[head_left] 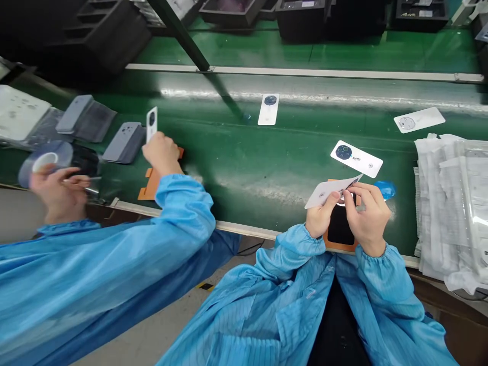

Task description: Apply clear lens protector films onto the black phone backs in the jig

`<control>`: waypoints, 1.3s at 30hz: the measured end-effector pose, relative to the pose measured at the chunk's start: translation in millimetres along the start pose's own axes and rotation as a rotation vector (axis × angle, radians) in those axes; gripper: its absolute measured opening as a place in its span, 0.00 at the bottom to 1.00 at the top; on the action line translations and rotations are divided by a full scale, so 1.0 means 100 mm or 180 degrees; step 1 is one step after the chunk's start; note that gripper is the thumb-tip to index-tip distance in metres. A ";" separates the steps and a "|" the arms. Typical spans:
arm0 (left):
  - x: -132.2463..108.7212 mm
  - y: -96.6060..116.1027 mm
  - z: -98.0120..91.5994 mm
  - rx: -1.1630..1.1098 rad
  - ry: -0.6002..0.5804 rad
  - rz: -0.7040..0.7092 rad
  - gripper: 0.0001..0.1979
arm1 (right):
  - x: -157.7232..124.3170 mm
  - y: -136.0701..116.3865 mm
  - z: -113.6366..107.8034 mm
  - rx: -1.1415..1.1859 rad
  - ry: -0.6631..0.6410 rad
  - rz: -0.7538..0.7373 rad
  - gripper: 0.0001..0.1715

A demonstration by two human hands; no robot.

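Note:
My left hand grips a thin white phone back cover, which is tilted up at its right end. At that end the fingers of my right hand are pinched together against the cover's edge; whether a small piece is between them is hidden. Below both hands lies a dark phone-shaped plate in an orange fixture at the bench edge. Just beyond my hands rests another white back cover with a dark round camera area. A crumpled blue film lies beside my right hand.
More white covers lie farther back and to the right. Plastic-sleeved sheets are stacked at right. On the left, a co-worker's hand holds a white cover over an orange fixture; their other hand is near a tape roll.

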State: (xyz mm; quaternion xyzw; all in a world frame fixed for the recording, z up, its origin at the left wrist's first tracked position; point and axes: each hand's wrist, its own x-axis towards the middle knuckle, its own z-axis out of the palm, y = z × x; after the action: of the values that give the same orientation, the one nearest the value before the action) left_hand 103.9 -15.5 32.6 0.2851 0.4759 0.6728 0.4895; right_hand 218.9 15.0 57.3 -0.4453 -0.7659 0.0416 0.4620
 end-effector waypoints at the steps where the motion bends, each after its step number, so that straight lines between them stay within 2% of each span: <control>1: -0.01 -0.01 0.00 0.0040 -0.0039 0.0028 0.31 | 0.01 0.00 -0.01 0.0031 0.0016 0.0012 0.02; 9: -0.04 -0.08 -0.03 0.0320 -0.0124 0.0256 0.28 | 0.01 -0.01 -0.01 0.0154 0.0081 0.0047 0.05; 18: -0.12 -0.02 0.02 0.0675 -0.0603 0.1204 0.20 | 0.03 -0.02 0.04 0.0176 0.0255 0.0273 0.04; 21: -0.16 -0.03 0.04 0.0818 -0.0732 0.1147 0.22 | 0.03 -0.03 0.09 0.0117 0.0251 0.0351 0.04; 23: -0.15 -0.07 0.02 0.0894 -0.0598 0.0812 0.24 | 0.03 0.02 0.10 0.0064 0.0139 0.0388 0.05; 25: -0.08 -0.11 -0.03 0.0763 -0.0264 0.0311 0.28 | 0.03 0.17 0.06 -0.0031 -0.0091 0.0567 0.04; 27: 0.03 -0.11 -0.11 0.0361 0.0018 -0.0106 0.34 | 0.03 0.45 -0.04 -0.0343 -0.0376 0.1057 0.02; 29: 0.13 -0.07 -0.21 -0.0030 0.0102 -0.0243 0.39 | 0.04 0.82 -0.18 -0.0852 -0.0723 0.1729 0.03; 31: 0.19 0.02 -0.31 -0.0031 0.0027 -0.0158 0.38 | 0.05 1.17 -0.35 -0.1214 -0.1114 0.2163 0.05; 33: 0.18 0.11 -0.40 0.0453 -0.0118 0.0121 0.31 | 0.03 1.36 -0.51 -0.1341 -0.1317 0.2286 0.08; 35: 0.14 0.19 -0.48 0.1228 -0.0579 0.0669 0.23 | -0.01 1.34 -0.63 -0.1304 -0.1150 0.2068 0.09; 37: 0.09 0.24 -0.52 0.2017 -0.1345 0.1479 0.19 | -0.06 1.13 -0.70 -0.1049 -0.0875 0.1580 0.07; 39: 0.06 0.24 -0.53 0.2727 -0.2045 0.2261 0.20 | -0.12 0.83 -0.73 -0.0639 -0.0821 0.0946 0.07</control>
State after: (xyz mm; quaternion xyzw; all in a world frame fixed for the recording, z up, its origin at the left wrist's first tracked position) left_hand 47.5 -30.3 34.3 0.7829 0.4087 0.4253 0.1978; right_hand 328.9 30.6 51.0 -0.5881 -0.7448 0.0893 0.3024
